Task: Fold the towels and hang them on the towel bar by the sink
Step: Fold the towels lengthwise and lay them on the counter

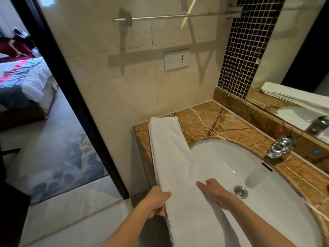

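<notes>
Head view: where is the white towel (170,157) seen?

— It is folded into a long narrow strip and laid along the left side of the brown marble counter (204,122). Its far end is set near the wall. Its near part is draped over the left rim of the white sink (267,202) and past the front edge of the counter.

— How are the hands placed?

— The left edge of the strip is gripped by the left hand (156,200), with the fingers curled round it. The right edge is pinched by the right hand (215,193): the thumb is laid on top and the fingers are tucked beneath the cloth. Both hands are held at the near part of the strip, one on each side.

— And the towel bar (178,15)?

— It is mounted high on the beige tiled wall above the counter, well apart from the towel.

— What else is shown?

— A chrome faucet (279,147) is fixed behind the basin, and a metal drain (240,191) is set in its floor. A wall outlet (176,59) is seen below the bar. The towel is reflected in the mirror (293,50) at the right. A bed (23,77) is seen through the doorway at the left.
</notes>
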Tool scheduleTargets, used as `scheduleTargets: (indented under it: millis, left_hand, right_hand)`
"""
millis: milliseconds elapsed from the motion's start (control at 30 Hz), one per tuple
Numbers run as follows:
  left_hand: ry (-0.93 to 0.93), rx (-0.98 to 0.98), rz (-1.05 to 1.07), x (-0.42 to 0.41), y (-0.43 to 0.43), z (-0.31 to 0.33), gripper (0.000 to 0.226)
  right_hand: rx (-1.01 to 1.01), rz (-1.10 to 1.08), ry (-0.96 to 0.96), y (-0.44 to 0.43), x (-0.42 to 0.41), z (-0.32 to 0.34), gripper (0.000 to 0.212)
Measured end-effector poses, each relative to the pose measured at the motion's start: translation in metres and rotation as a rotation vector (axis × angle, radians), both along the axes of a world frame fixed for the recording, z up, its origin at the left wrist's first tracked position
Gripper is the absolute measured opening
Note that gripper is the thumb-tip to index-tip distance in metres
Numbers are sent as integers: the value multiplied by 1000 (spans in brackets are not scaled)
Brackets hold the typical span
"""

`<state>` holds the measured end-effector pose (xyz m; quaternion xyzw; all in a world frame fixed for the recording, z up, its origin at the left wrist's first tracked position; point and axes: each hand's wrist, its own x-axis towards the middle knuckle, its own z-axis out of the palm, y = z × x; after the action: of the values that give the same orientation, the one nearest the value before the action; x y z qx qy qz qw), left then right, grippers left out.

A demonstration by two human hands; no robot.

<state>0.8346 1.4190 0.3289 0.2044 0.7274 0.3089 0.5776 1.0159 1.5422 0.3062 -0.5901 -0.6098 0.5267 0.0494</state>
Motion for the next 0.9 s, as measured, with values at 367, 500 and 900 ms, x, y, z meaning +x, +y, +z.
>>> scheduleTargets:
  millis: [367,500,900]
  left_hand:
    - [-48,-41,-2,7,-25,3,22]
    - [-61,-30,-19,13,-34,-3,24]
    - [-3,21,-71,28,-50,-3,14]
  right_hand:
    - [8,-34,19,-22,13,2,33]
    - [44,-69,-28,-38,27,7,38]
    - [46,-15,-80,-70,46,19,22]
